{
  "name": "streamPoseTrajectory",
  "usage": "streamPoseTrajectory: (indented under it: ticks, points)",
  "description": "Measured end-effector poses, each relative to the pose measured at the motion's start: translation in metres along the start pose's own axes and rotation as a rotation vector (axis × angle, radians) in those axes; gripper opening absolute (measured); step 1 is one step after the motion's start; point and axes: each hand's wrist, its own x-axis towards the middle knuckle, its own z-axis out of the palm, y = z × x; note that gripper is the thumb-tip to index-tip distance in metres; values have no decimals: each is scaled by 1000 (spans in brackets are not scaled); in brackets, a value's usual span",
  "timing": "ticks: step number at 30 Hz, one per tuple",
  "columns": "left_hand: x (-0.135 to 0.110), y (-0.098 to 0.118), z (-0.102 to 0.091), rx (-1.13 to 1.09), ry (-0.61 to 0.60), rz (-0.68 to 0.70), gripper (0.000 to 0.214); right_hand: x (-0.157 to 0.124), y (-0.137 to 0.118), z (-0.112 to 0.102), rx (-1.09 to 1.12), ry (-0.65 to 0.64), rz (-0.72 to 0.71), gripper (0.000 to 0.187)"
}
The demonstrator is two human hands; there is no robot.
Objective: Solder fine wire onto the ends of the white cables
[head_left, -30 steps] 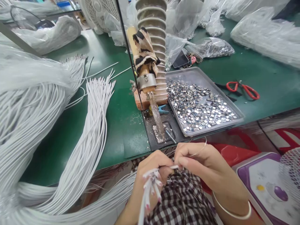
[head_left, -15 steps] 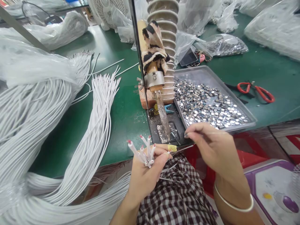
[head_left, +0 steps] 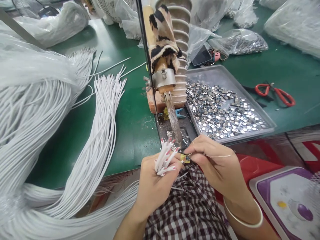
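My left hand (head_left: 156, 180) is closed round several white cables (head_left: 165, 158), whose red-tipped ends stick up from the fist. Yellow tape wraps one of its fingertips. Beside it, my right hand (head_left: 217, 163) pinches a thin silvery wire, apparently solder wire (head_left: 217, 155), which trails back across the hand. The fingertips of both hands meet or nearly meet; a small dark piece there is too small to make out. Just beyond them a soldering iron (head_left: 172, 116) points down from its clamp, its tip close above a dark tray (head_left: 191, 128).
A clear tray (head_left: 268, 129) of small shiny metal pieces stands right of the iron. Red-handled pliers (head_left: 282, 95) lie farther right. Bundles of white cables (head_left: 105, 110) cover the left side. A ribbed hose (head_left: 181, 36) rises behind the iron; plastic bags (head_left: 245, 41) lie at the back.
My right hand has moved left to my left hand's fingertips. The cable ends in my left hand have tilted rightward, nearer the iron. The view has shifted slightly.
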Motion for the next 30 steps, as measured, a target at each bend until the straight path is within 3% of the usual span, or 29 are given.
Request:
streamPoseTrajectory:
  ticks: [4,8,13,23,30]
  points:
    - [1,0,-2,34,31,6,24,-10,-5,5,-91,157,67,34]
    - [2,5,-4,31,63,1,24,-18,-14,7,-198,307,36,20]
    - [3,10,-8,17,67,-29,22,-15,-22,6,-299,261,-162,24]
    - [5,15,-8,39,90,37,22,-8,-29,7,-353,271,-211,24]
    - [8,19,-10,-29,52,-43,19,-11,-25,5,-329,248,-179,24]
